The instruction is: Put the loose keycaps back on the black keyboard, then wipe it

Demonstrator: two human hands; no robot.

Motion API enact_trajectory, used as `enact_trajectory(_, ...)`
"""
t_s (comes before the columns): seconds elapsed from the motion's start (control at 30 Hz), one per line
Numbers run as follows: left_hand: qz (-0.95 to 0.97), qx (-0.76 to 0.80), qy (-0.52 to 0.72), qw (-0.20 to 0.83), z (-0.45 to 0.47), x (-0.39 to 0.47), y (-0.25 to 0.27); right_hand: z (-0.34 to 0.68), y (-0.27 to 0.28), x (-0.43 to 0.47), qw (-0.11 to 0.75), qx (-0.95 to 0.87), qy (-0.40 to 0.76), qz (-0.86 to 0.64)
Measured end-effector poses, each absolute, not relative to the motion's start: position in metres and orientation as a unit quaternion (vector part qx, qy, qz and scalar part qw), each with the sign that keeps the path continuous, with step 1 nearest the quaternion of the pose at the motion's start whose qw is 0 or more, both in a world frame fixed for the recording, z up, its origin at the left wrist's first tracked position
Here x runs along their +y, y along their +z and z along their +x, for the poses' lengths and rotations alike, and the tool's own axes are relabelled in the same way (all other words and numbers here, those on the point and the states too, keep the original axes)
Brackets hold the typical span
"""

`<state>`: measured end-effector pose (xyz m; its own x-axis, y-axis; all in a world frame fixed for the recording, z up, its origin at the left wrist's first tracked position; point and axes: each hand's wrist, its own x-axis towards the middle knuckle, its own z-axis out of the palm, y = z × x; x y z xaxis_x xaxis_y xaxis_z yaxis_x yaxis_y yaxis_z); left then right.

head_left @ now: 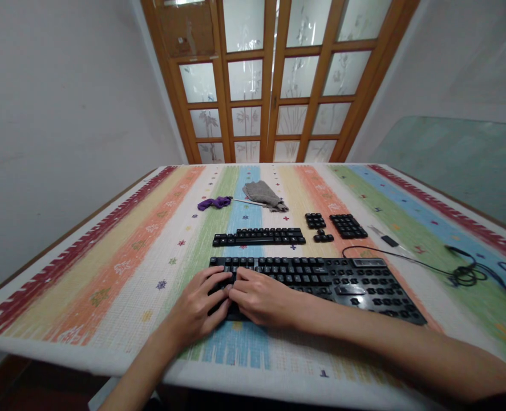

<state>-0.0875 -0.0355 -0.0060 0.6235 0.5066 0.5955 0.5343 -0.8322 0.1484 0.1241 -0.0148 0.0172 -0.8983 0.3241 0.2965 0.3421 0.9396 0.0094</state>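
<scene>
A black keyboard (304, 279) lies near the front of the table, its right side stripped of many keycaps. My left hand (199, 299) grips its left end, with fingers bent over the keys and the thumb by the front edge. Beside it, my right hand (259, 294) is closed over the left part of the key rows, fingertips touching or nearly touching those of the left. Whatever those fingers pinch is hidden. Behind the keyboard sit removed keycaps in rows (259, 236), a small block of keycaps (315, 221), arrow keycaps (323, 236) and number-pad keycaps (348, 226).
Farther back lie a grey cloth (263, 195) and a purple cloth (214, 203) with a thin stick. To the right are a small tool with a black handle (389, 241) and a coiled black cable (466, 277). A striped cloth (120, 274) covers the table.
</scene>
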Motion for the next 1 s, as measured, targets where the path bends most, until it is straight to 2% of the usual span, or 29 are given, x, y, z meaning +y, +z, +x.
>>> enact_trajectory(0.17,-0.894,-0.295,-0.337,0.020,-0.087,-0.035,-0.009,0.125,0.024,-0.007,0.172,-0.969,0.023,-0.174)
enact_trajectory(0.37,-0.890,-0.294,-0.349,0.029,-0.087,-0.036,-0.010,0.133,0.035,0.045,0.292,-0.904,0.103,-0.296)
enact_trajectory(0.53,-0.898,-0.276,-0.341,0.022,-0.087,-0.037,-0.009,0.139,0.033,0.097,0.246,-0.879,0.088,-0.399)
enact_trajectory(1.0,-0.916,-0.254,-0.311,0.006,-0.089,-0.035,-0.012,0.127,0.020,0.135,0.177,-0.876,0.084,-0.441)
